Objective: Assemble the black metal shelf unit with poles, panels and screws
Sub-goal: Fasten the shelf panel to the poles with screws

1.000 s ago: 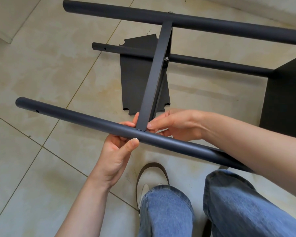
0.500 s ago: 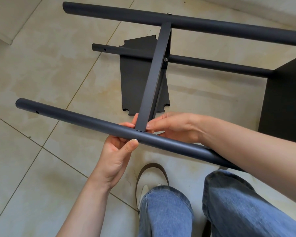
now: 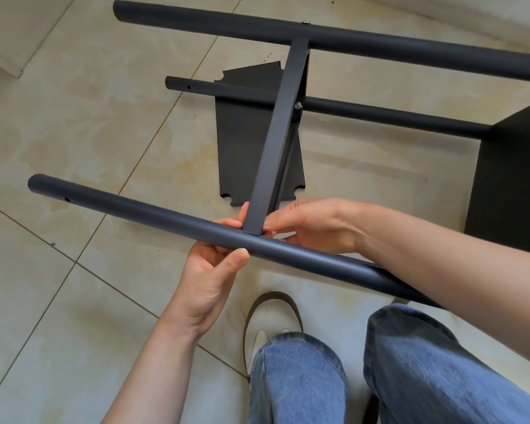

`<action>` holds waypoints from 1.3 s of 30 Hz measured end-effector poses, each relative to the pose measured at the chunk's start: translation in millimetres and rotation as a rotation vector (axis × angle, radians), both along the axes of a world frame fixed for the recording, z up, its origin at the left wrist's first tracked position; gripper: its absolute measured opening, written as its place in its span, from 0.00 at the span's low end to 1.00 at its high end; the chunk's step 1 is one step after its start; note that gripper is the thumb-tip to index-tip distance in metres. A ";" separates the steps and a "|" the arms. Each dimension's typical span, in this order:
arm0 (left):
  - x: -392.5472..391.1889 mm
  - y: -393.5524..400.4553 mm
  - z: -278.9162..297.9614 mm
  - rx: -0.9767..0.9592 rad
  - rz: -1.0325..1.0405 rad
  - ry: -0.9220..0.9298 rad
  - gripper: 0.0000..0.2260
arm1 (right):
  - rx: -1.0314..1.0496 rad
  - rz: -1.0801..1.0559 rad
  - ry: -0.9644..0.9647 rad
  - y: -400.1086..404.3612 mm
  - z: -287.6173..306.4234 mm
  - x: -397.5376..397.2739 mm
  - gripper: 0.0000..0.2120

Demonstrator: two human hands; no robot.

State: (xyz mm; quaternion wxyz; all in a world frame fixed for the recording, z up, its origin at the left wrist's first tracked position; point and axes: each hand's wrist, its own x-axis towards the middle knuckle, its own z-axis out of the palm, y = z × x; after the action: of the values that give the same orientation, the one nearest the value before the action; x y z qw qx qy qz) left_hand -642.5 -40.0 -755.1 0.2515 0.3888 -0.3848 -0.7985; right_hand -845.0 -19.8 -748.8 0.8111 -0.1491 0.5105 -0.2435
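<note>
Your left hand [image 3: 208, 270] grips the rigid, smooth black metal pole [image 3: 153, 220]; your right hand [image 3: 306, 224] pinches the thin flat black panel edge [image 3: 276, 133] at their joint.

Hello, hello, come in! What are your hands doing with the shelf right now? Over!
Left hand grips near pole. Right hand pinches at crossbar joint. Loose panel on floor behind; nothing blocking.

Your near pole [image 3: 153, 214] crosses before your knees [image 3: 300, 362]; the crossbar [image 3: 276, 139] runs from it toward 12 o'clock to the far pole [image 3: 380, 45]. The loose panel [image 3: 245, 133] lies on the floor [image 3: 74, 123] beneath, the middle pole [image 3: 380, 113] across it.
</note>
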 end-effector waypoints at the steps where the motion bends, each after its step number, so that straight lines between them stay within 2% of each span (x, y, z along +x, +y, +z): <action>1: 0.2 0.1 0.0 0.001 0.001 -0.001 0.21 | 0.011 -0.005 0.026 -0.4 1.1 1.4 0.10; 6: 1.7 -0.4 -2.3 0.007 0.007 -0.025 0.22 | -0.005 0.012 0.233 -6.6 1.8 6.4 0.10; 9: 2.1 -0.9 -1.8 -0.003 0.000 -0.024 0.22 | -0.008 0.058 0.125 -6.9 2.1 0.7 0.12; 14: 0.4 0.3 -2.8 0.001 0.007 -0.008 0.22 | -0.020 0.004 0.004 0.2 -2.9 -0.5 0.14; 17: 1.0 0.1 -1.9 0.008 0.014 -0.017 0.22 | 0.006 0.024 0.076 -1.7 0.9 0.5 0.15; 21: 0.7 0.6 -1.1 0.015 0.014 -0.022 0.22 | 0.117 0.044 0.197 -11.0 9.4 1.1 0.10; 24: 0.3 0.2 -0.7 0.011 0.010 -0.017 0.22 | 0.151 0.088 0.240 -15.1 12.2 0.0 0.13; 28: 0.6 -1.2 -0.7 -0.005 0.001 -0.018 0.22 | 0.095 0.081 0.151 -8.2 8.1 -1.6 0.14; 33: 0.3 -1.3 -2.0 -0.009 0.003 -0.018 0.22 | 0.010 -0.016 -0.003 1.7 -0.1 -1.1 0.06; 39: 0.3 -0.9 -2.4 -0.006 -0.005 -0.003 0.22 | 0.063 -0.003 0.014 -1.1 1.1 1.2 0.06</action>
State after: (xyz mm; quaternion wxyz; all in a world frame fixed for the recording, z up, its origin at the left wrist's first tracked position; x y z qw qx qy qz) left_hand -642.2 -40.9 -757.5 0.2499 0.3884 -0.3885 -0.7973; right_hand -843.7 -20.9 -747.7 0.8113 -0.1246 0.5240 -0.2274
